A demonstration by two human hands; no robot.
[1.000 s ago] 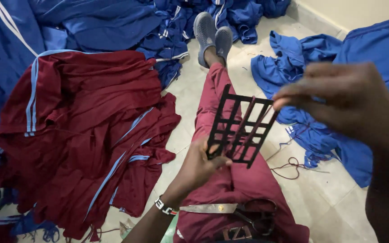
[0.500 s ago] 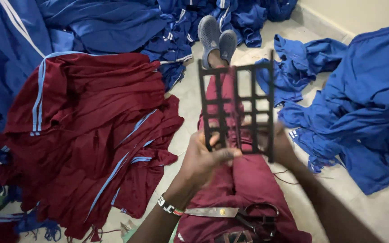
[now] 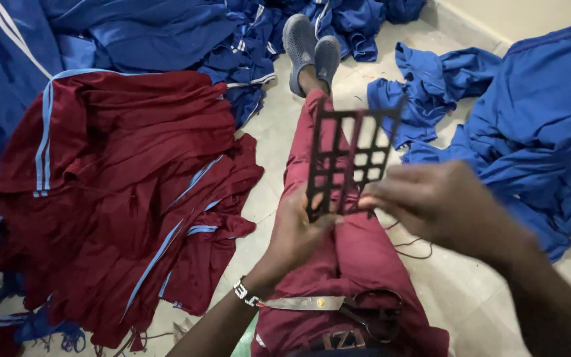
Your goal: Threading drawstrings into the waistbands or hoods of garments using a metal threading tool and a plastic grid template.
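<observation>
The dark grid-shaped cutout is held up in the air over the maroon-trousered legs, roughly upright, with its top tilted a little to the right. It is judged thin, light and flat: open rectangular cells with narrow bars between them, probably a stiffish sheet that flexes if pushed. The narrow bars look like the weak points, so a tear or kink there is a risk if it is pulled hard. The best grip is judged to be along the solid bottom edge and the outer frame, not the inner bars.

The left hand is raised from below, wrist bent back, fingers closed in a pinch on the lower left corner of the cutout. A beaded wristband is seen on that wrist. The right hand is brought in from the right, blurred, fingers curled towards the lower right edge. Contact looks likely, but a firm grip cannot be confirmed.

A pair of scissors lies across the lap. A maroon garment pile sits on the floor to the left, and blue garments to the right and behind. Grey shoes are visible at the far end of the legs.
</observation>
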